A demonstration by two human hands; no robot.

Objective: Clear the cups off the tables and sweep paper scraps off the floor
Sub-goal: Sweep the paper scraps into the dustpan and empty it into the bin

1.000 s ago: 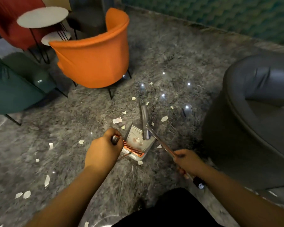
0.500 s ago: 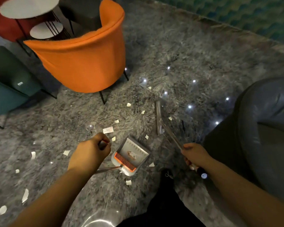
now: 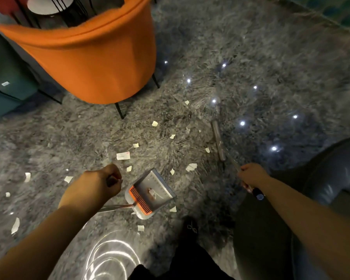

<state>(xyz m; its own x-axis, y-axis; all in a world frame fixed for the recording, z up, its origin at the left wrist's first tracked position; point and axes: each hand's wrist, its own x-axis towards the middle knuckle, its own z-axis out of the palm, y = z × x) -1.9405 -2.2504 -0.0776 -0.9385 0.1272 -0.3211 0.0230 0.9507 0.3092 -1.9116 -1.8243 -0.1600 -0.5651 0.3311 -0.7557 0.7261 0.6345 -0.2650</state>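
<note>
My left hand (image 3: 94,187) grips the top of the metal handle of a grey dustpan (image 3: 150,194) with an orange comb edge; a scrap lies inside the pan. The pan stands on the grey marbled floor. My right hand (image 3: 251,176) grips the thin broom handle, and the broom head (image 3: 217,141) rests on the floor to the upper right of the pan, apart from it. Several white paper scraps lie scattered between pan and chair, among them a larger slip (image 3: 123,156) and a torn piece (image 3: 191,167). More paper scraps (image 3: 15,225) lie at the far left.
An orange armchair (image 3: 89,63) on thin black legs stands just beyond the scraps. A round white side table (image 3: 49,4) shows behind it. A dark green seat (image 3: 6,81) is at left and a dark grey armchair (image 3: 321,199) close at right. My shoe (image 3: 190,227) is below the pan.
The view has tilted down and closer. The broom head has moved right, away from the dustpan, and the pan now sits apart with a scrap in it.
</note>
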